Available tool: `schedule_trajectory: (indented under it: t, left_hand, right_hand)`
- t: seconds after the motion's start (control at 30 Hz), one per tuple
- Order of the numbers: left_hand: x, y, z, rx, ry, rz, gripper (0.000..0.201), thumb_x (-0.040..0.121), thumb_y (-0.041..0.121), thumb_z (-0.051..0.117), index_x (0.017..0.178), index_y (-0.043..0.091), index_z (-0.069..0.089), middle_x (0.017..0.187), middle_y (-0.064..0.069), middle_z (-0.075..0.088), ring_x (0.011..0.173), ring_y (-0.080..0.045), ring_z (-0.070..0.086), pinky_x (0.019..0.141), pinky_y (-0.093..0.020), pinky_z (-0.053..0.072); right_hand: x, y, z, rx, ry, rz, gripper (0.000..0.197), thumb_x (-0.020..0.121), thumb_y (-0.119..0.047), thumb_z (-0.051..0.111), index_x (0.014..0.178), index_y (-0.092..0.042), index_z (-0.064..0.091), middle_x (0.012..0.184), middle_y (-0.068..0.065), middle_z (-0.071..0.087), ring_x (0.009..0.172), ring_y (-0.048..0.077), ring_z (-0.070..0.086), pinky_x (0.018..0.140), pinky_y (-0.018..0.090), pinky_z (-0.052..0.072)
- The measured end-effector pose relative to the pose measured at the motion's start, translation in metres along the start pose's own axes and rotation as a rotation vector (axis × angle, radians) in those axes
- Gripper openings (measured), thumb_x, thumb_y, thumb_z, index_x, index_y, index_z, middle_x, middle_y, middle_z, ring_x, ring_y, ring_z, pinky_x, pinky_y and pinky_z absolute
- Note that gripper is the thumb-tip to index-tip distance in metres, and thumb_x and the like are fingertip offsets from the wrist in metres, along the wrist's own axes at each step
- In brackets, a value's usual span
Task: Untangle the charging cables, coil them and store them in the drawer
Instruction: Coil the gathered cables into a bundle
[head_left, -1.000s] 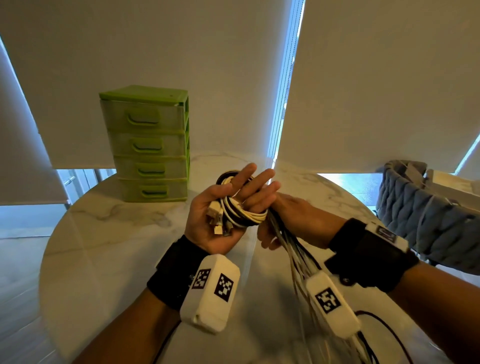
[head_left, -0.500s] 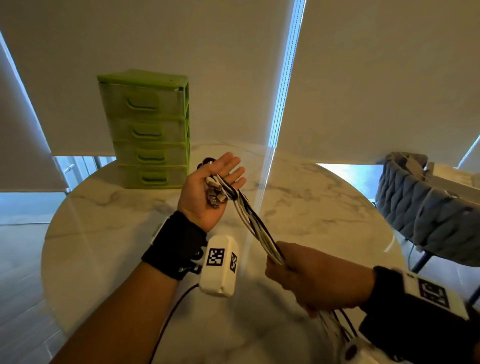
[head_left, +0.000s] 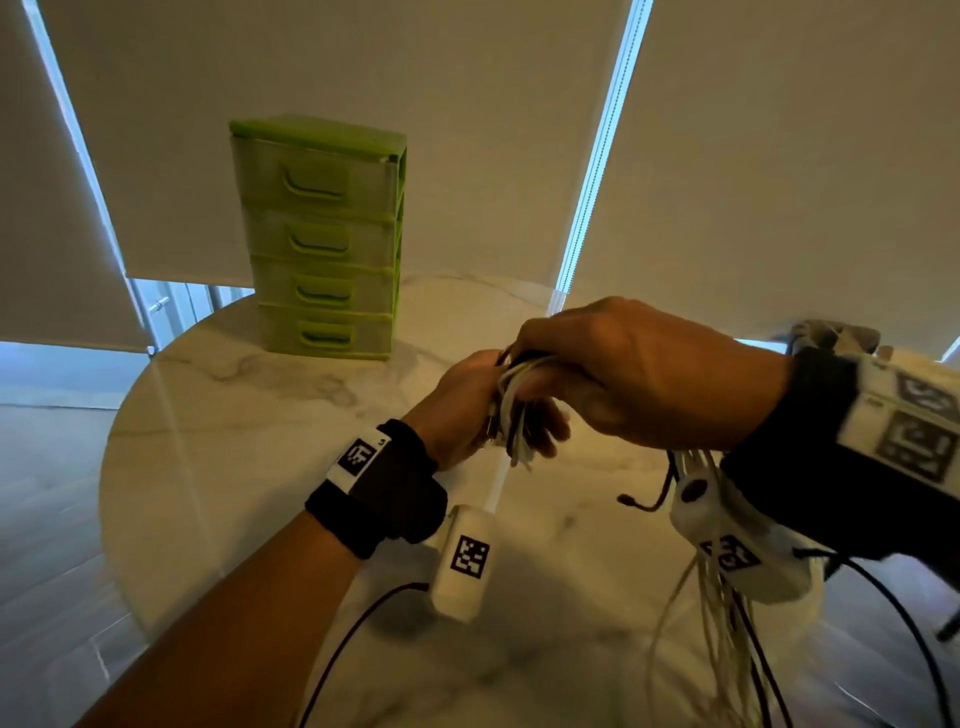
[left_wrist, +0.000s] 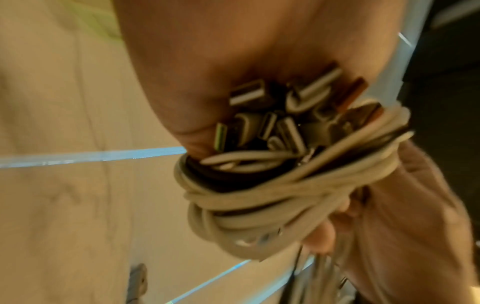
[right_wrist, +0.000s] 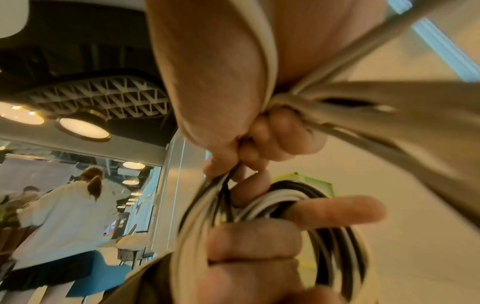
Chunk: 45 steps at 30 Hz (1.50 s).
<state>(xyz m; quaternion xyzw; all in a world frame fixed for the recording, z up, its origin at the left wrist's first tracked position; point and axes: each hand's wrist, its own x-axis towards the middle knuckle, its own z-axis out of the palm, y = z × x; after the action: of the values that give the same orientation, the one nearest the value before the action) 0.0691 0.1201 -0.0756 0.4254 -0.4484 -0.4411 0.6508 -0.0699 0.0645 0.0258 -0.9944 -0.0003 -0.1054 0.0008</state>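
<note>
A bundle of white and black charging cables (head_left: 511, 402) is wound in loops around the fingers of my left hand (head_left: 483, 410), above the marble table. In the left wrist view the coil (left_wrist: 285, 197) wraps the fingers, and several plugs (left_wrist: 272, 115) lie bunched against the palm. My right hand (head_left: 623, 374) reaches over the left hand from the right and grips the running strands (right_wrist: 324, 98) in its fist. The loose cable lengths (head_left: 711, 649) hang below my right wrist. The green drawer unit (head_left: 322, 234) stands at the table's far left, all drawers closed.
The round marble table (head_left: 249, 415) lies under both hands, its edge curving at the left. A grey woven chair (head_left: 831, 332) shows behind my right wrist. Window blinds close off the back. People sit in the room in the right wrist view.
My right hand rose from the near side and swung over the left hand, carrying the strands around its fingers. The left hand turned from palm up to closed around the coil.
</note>
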Motion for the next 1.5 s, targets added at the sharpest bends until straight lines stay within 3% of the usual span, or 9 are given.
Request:
schedule_trajectory:
  t: [0.13,0.4,0.53,0.63,0.77,0.9,1.13,1.33,1.5]
  left_hand:
    - [-0.003,0.0,0.004,-0.3,-0.224,-0.054,0.039,0.089,0.029,0.043,0.075,0.01,0.073,0.076,-0.024,0.065,0.065,-0.031,0.065,0.076,-0.041,0.057]
    - [0.006,-0.003,-0.003,-0.618,-0.515,-0.1,0.08,0.094,0.062,0.015,0.09,0.003,0.068,0.058,-0.01,0.064,0.052,-0.024,0.065,0.068,-0.034,0.054]
    - [0.004,-0.002,-0.004,-0.622,-0.549,-0.074,0.099,0.064,0.087,0.041,0.093,-0.005,0.066,0.056,-0.006,0.063,0.049,-0.018,0.063,0.063,-0.032,0.054]
    - [-0.001,-0.002,-0.005,-0.567,-0.554,-0.019,0.055,0.081,0.051,0.068,0.098,-0.002,0.066,0.06,-0.001,0.063,0.052,-0.014,0.063,0.067,-0.029,0.053]
    - [-0.004,0.002,-0.001,-0.56,-0.533,-0.035,0.029,0.078,0.022,0.067,0.096,-0.001,0.068,0.054,0.001,0.061,0.048,-0.013,0.06,0.065,-0.028,0.052]
    - [-0.005,0.002,0.001,-0.577,-0.554,-0.036,0.031,0.077,0.018,0.062,0.1,-0.002,0.068,0.055,0.001,0.062,0.05,-0.014,0.062,0.07,-0.028,0.052]
    - [-0.006,0.007,-0.001,-0.664,-0.557,-0.061,0.015,0.077,0.012,0.062,0.09,0.004,0.066,0.058,-0.001,0.064,0.056,-0.016,0.066,0.078,-0.03,0.053]
    - [-0.002,0.006,0.001,-0.672,-0.52,-0.082,0.012,0.078,0.009,0.063,0.088,0.004,0.068,0.067,-0.004,0.068,0.08,-0.023,0.07,0.101,-0.034,0.046]
    - [-0.002,0.003,0.003,-0.754,-0.481,-0.114,0.024,0.074,0.006,0.065,0.097,-0.003,0.064,0.06,-0.007,0.063,0.063,-0.022,0.065,0.101,-0.035,0.047]
  right_hand:
    - [0.006,0.01,0.0,0.168,0.051,0.063,0.009,0.098,-0.027,0.049,0.101,-0.021,0.055,0.077,-0.018,0.059,0.072,-0.002,0.059,0.064,0.012,0.045]
    - [0.009,0.024,0.009,0.353,0.145,0.102,0.028,0.101,-0.029,0.045,0.126,-0.03,0.057,0.092,-0.009,0.068,0.088,0.004,0.064,0.08,0.015,0.048]
    - [0.011,0.031,0.015,0.289,0.194,0.14,0.03,0.1,-0.031,0.043,0.122,-0.025,0.063,0.096,-0.007,0.066,0.093,0.005,0.059,0.084,0.014,0.044]
    - [0.013,0.034,0.018,0.321,0.189,0.104,0.032,0.1,-0.03,0.041,0.108,-0.014,0.068,0.093,-0.007,0.065,0.09,0.008,0.058,0.083,0.018,0.045]
    - [0.015,0.026,0.021,0.694,0.138,0.297,0.055,0.096,-0.045,0.041,0.086,0.005,0.061,0.074,0.007,0.06,0.072,0.01,0.056,0.077,0.027,0.047]
    - [0.017,0.015,0.027,0.727,0.173,0.41,0.068,0.092,-0.06,0.027,0.049,-0.011,0.046,0.048,-0.005,0.048,0.052,0.007,0.048,0.069,0.025,0.041]
    - [0.017,0.004,0.029,0.863,0.236,0.476,0.063,0.082,-0.067,0.034,0.043,-0.021,0.053,0.048,0.0,0.06,0.042,0.008,0.057,0.051,0.018,0.046]
    - [0.03,0.011,0.034,0.858,0.272,0.565,0.077,0.098,-0.057,0.031,0.034,-0.019,0.048,0.039,-0.001,0.055,0.042,0.022,0.049,0.064,0.05,0.048]
    - [0.038,0.019,0.042,0.972,0.261,0.651,0.069,0.096,-0.061,0.031,0.044,-0.016,0.036,0.041,0.001,0.04,0.04,0.015,0.04,0.049,0.021,0.04]
